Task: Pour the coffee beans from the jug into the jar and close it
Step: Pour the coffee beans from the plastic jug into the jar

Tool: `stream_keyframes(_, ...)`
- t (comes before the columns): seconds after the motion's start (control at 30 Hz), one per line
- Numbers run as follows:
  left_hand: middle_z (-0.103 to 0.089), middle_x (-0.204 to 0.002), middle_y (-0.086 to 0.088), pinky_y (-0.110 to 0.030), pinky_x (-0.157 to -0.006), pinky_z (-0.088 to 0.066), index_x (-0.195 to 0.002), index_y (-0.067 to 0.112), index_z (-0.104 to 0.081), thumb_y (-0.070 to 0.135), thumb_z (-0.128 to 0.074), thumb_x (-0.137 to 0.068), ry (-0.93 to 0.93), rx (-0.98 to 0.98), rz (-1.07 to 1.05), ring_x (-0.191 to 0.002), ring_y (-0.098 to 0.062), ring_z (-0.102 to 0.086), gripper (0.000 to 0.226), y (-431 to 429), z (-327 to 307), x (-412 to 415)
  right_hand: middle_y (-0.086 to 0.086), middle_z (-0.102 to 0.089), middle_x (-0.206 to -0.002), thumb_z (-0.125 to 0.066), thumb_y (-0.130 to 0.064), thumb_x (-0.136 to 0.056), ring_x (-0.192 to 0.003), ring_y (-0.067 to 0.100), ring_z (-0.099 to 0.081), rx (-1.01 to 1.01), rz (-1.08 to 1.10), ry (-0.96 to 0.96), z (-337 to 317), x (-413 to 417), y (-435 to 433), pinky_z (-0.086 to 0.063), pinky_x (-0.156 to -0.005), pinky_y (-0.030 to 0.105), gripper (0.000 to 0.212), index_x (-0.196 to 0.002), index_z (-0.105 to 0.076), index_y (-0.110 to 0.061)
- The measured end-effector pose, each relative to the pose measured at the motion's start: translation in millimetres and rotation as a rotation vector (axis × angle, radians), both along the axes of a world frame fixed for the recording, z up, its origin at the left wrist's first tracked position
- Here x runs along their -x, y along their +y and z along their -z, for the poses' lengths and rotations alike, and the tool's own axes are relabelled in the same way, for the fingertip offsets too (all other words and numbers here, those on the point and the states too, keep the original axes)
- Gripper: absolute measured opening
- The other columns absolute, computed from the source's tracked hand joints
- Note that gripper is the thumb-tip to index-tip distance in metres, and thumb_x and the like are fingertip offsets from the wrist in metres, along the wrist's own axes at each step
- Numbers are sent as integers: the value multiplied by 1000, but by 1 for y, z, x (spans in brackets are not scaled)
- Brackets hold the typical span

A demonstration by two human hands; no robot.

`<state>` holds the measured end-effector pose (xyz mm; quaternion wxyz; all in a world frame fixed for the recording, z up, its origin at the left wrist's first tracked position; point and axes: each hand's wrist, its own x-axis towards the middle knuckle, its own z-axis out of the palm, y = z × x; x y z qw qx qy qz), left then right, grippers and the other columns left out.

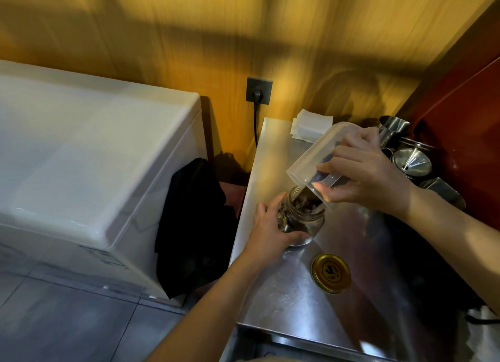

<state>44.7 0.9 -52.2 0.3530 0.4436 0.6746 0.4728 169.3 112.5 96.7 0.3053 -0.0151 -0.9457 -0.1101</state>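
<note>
Right now the right hand is clamped around a clear plastic jug, fingers curled over its side, and the jug is tipped steeply with its open mouth pointing down toward seven o'clock, right over the glass jar. Dark coffee beans show at the neck of the jar, with a few dark ones visible through the jug wall under the fingers. The left hand is wrapped around the jar's near-left side, thumb along the base, gripping it upright on the steel worktop. The jug's lip sits just at the jar's rim; whether they touch, I cannot tell. At five o'clock from the jar, near but apart, the gold lid lies flat on the worktop, off the jar. Up at twelve o'clock from the jar, a stack of white napkins rests at the back edge against the wooden wall. Over at two o'clock, well apart, stand metal pitchers and a steel funnel, crowded by the red wall. Off at nine o'clock, a dark cloth hangs between the worktop and a white chest freezer, and a plug sits in the wall socket above.
</note>
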Motion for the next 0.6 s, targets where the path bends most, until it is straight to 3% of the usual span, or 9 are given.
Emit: stream_keyframes(0.6, -33, -112, 6, -29, -93, -32, -131, 48, -27, 36, -80, -62, 7, -4, 0, -115, -16, -36, 88, 1, 0, 1, 6, -58, -60, -66, -29, -75, -72, 18, -39, 23, -15, -15, 1, -4, 0, -26, -72, 35, 26, -68, -64, -4)
